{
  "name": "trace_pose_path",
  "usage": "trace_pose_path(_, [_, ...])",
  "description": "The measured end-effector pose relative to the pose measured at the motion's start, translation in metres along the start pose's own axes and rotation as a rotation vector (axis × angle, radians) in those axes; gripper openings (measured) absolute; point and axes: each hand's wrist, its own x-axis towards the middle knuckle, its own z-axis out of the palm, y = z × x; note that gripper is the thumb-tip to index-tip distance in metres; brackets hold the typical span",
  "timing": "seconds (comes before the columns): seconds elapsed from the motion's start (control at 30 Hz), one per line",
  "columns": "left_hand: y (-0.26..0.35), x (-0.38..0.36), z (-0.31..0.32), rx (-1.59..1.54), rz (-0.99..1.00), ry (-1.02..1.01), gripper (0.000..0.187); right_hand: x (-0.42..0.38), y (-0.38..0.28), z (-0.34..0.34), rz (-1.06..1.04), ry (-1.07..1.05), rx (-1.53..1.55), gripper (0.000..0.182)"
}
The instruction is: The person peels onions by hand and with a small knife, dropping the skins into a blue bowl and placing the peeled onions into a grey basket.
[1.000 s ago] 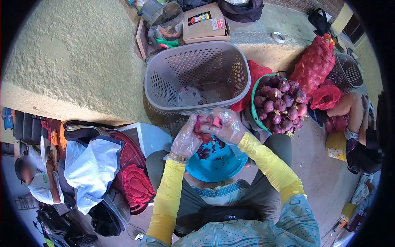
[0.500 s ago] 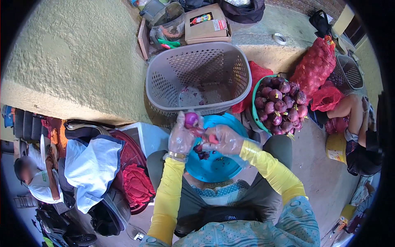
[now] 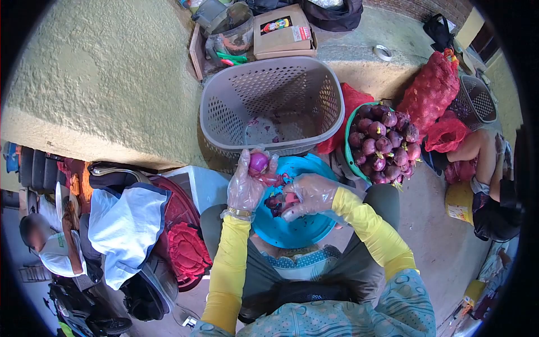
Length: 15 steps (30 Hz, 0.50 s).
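A peeled purple onion [image 3: 258,163] sits in my left hand [image 3: 246,182], which wears a clear plastic glove and has its fingers curled around it. My right hand [image 3: 310,194], gloved too, is closed on a small pinkish-red item [image 3: 290,200], too small to identify surely. Both hands are over a blue basin [image 3: 303,231] with dark onion skins in it. To the right, a green basket [image 3: 349,147] is heaped with unpeeled purple onions [image 3: 376,130].
A large grey perforated basket [image 3: 272,147] with a few skins inside stands just ahead. Behind it is a cardboard box [image 3: 281,35]. A full red mesh sack [image 3: 429,84] leans at the right. Other people sit at the far left [image 3: 59,250] and far right [image 3: 485,163].
My right hand has moved slightly down, away from the onion, to above the skins in the basin. My left hand has shifted a little to the left with the onion.
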Motion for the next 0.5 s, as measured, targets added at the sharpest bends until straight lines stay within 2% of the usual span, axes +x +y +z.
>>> trace_pose_path(0.13, [0.004, -0.002, 0.002, -0.018, -0.062, -0.115, 0.043, 0.000, 0.018, 0.007, -0.038, 0.017, 0.143, 0.036])
trace_pose_path(0.2, [0.004, -0.002, 0.001, 0.029, -0.067, -0.140, 0.044, 0.003, 0.027, 0.010, -0.009, 0.031, 0.351, 0.039])
trace_pose_path(0.23, [0.004, -0.001, 0.001, 0.063, -0.079, -0.171, 0.045, 0.003, 0.024, 0.006, -0.009, 0.030, 0.351, 0.039])
trace_pose_path(0.3, [0.004, 0.001, 0.001, 0.097, -0.090, -0.205, 0.046, 0.004, 0.013, -0.006, 0.098, -0.076, -0.005, 0.040])
trace_pose_path(0.33, [0.002, 0.002, 0.000, 0.153, -0.043, -0.177, 0.047, 0.002, 0.014, -0.004, 0.099, -0.076, -0.005, 0.040])
trace_pose_path(0.4, [0.000, 0.001, 0.000, 0.207, 0.007, -0.148, 0.048, 0.000, 0.015, 0.003, -0.047, 0.117, 0.193, 0.038])
trace_pose_path(0.5, [0.001, -0.001, -0.004, 0.237, 0.021, -0.164, 0.047, 0.002, 0.018, 0.011, 0.028, 0.195, 0.061, 0.036])
